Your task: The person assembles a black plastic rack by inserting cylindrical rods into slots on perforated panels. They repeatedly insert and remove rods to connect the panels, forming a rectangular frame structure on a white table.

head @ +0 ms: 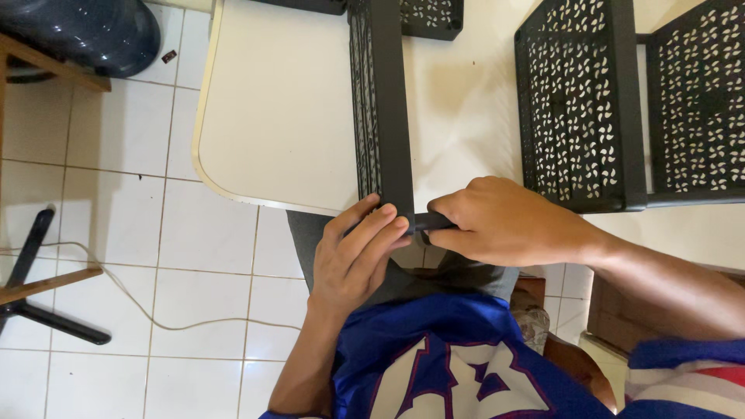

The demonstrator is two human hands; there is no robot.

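Head view, looking straight down: a cream table point(272, 116) with a rounded corner carries three black perforated plastic shelf panels. One panel point(380, 101) stands on edge, running from the far edge to the near edge of the table; its near corner juts just past that edge. The left hand point(357, 252) has its fingers curled against this corner, clamped on the panel's end. The right hand point(504, 221) is closed in a fist around a short black rod point(431, 223) that sticks out sideways from the same corner. The second panel point(578, 101) lies flat toward the table's right side, and the third panel point(698, 97) lies just beside it at the right edge of the picture. On the white tiled floor point(101, 202) left of the table sit one dark blue water jug point(85, 31), one thin white cable point(132, 299) and one black stand leg point(35, 271).
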